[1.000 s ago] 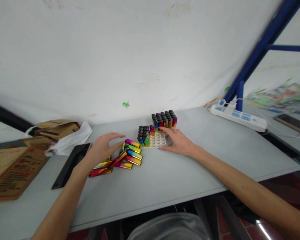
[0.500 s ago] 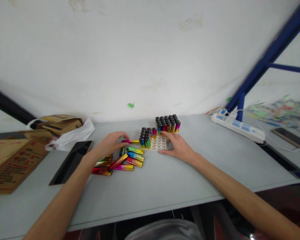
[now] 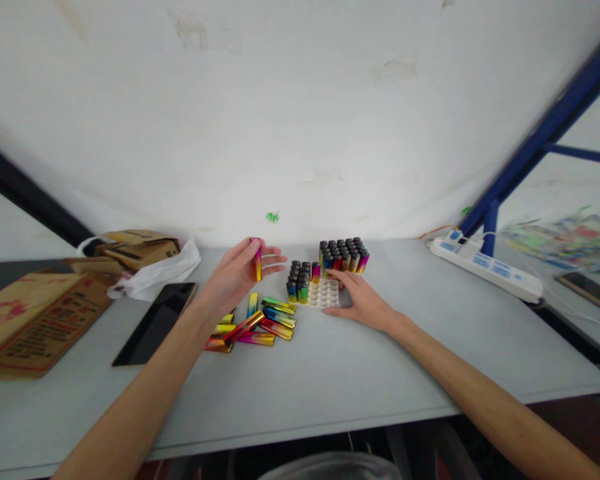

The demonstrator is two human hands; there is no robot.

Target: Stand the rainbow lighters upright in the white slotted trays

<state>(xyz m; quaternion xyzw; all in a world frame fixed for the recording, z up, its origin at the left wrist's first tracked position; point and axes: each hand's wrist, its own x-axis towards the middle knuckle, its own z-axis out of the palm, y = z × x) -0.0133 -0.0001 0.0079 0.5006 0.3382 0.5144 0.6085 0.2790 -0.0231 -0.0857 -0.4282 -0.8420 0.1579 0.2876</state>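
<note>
My left hand [image 3: 239,269] is raised above the table, pinching a shiny pink-and-gold tube [image 3: 257,261] upright between thumb and fingers, other fingers stretched out. Below it lies a loose pile of similar coloured metallic tubes [image 3: 247,327]. My right hand [image 3: 363,297] grips the right side of a white tray [image 3: 325,293] with round holes, thumb at the near corner and index finger farther back. Several black-topped metallic tubes [image 3: 299,283] stand upright in the tray's left columns. Behind the right hand stands a tight block of more black-topped tubes [image 3: 344,253].
At the left are a cardboard box [image 3: 35,320], a smaller opened carton [image 3: 135,250], a white bag [image 3: 157,277] and a dark phone-like slab [image 3: 155,323]. A white power strip [image 3: 487,267] with cables lies at the right, near a blue metal frame [image 3: 530,140].
My left hand has lifted the pink-and-gold tube off the pile and turned it from lying to upright. My right hand stays at the tray. The view has shifted slightly.
</note>
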